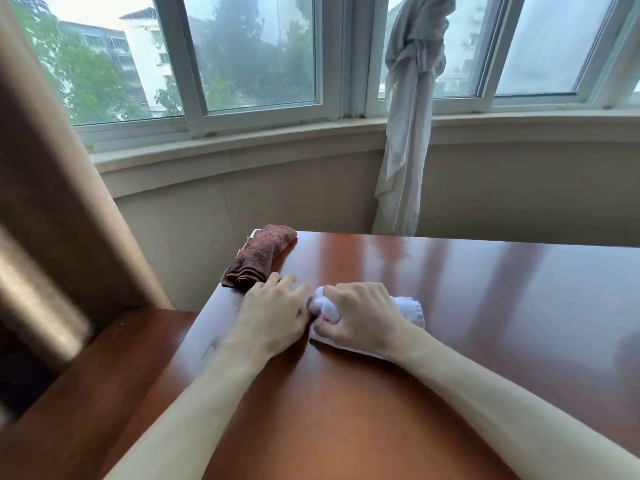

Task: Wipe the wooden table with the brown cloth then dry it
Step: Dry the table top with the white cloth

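Note:
The brown cloth lies folded along the far left corner of the glossy wooden table. A white towel sits on the table near its left edge. My right hand grips a bunched end of that towel, fingers curled round it. My left hand lies flat on the table just left of the towel, fingers straight, fingertips close to the brown cloth's near end and thumb side touching the towel.
A lower wooden surface adjoins the table on the left. A brown curtain hangs at the left. A knotted white curtain hangs behind the table's far edge, in front of the bay window.

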